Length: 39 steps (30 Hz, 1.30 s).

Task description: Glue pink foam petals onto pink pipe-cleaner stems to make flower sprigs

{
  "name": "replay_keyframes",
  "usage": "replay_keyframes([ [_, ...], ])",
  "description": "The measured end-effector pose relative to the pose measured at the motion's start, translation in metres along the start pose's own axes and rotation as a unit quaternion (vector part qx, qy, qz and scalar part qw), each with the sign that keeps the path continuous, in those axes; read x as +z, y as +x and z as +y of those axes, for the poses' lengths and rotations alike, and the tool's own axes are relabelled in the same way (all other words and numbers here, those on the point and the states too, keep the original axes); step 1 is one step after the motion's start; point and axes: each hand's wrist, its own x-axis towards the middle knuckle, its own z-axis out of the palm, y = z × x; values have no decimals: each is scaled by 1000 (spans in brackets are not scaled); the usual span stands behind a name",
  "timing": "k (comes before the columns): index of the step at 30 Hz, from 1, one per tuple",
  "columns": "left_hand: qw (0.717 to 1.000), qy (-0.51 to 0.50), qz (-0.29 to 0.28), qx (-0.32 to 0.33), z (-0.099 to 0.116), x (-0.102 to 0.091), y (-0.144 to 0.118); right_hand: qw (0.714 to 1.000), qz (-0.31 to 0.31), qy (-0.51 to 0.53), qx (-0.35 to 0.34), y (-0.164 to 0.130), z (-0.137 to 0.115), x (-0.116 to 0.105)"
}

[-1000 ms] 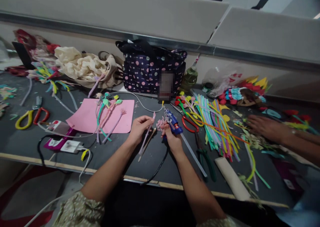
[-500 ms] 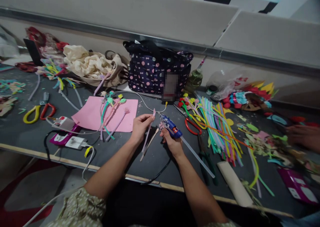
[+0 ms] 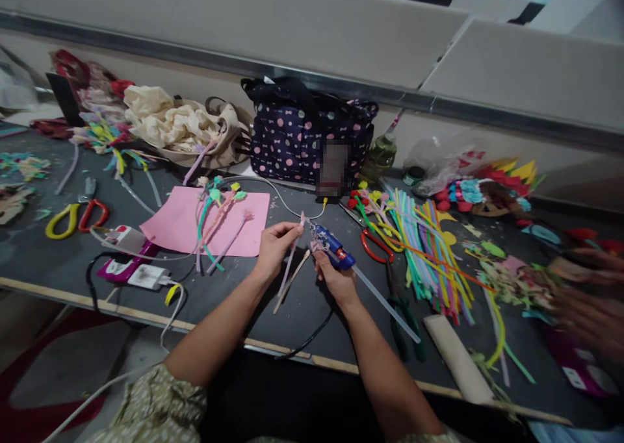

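Note:
Between its fingertips my left hand [image 3: 275,245] pinches a thin lilac pipe-cleaner stem [image 3: 291,261] with a small pink tip, held upright. Closed round a blue glue gun [image 3: 334,245] is my right hand [image 3: 334,275]; the nozzle points at the stem's pink tip, and I cannot tell whether they touch. A long clear glue stick [image 3: 387,305] sticks out of the gun's back. Below my hands, a thin wooden stick [image 3: 291,282] lies on the dark table [image 3: 234,306]. To the left, made stems with coloured heads [image 3: 217,212] rest on a pink sheet [image 3: 166,219].
Right of the gun lie red-handled scissors [image 3: 376,247], green-handled pliers [image 3: 404,329] and a bundle of coloured pipe cleaners [image 3: 429,254]. A polka-dot bag [image 3: 287,134] stands behind. A power strip [image 3: 119,271] with cables is at left. Another person's blurred hands [image 3: 592,293] are at far right.
My hands, the stem and the glue gun stay nearly in place. At the far right, the other person's hands have moved further into view, over the scraps and purple box.

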Motion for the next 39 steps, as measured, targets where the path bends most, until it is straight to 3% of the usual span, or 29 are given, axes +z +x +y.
replay_keyframes([
  [27, 1000, 3, -6, 2, -1, -1, -1, 999, 36, -19, 10, 1, 6, 2],
  [39, 1000, 6, -6, 3, 2, 1, -1, 996, 39, -73, -20, -2, 0, 0],
])
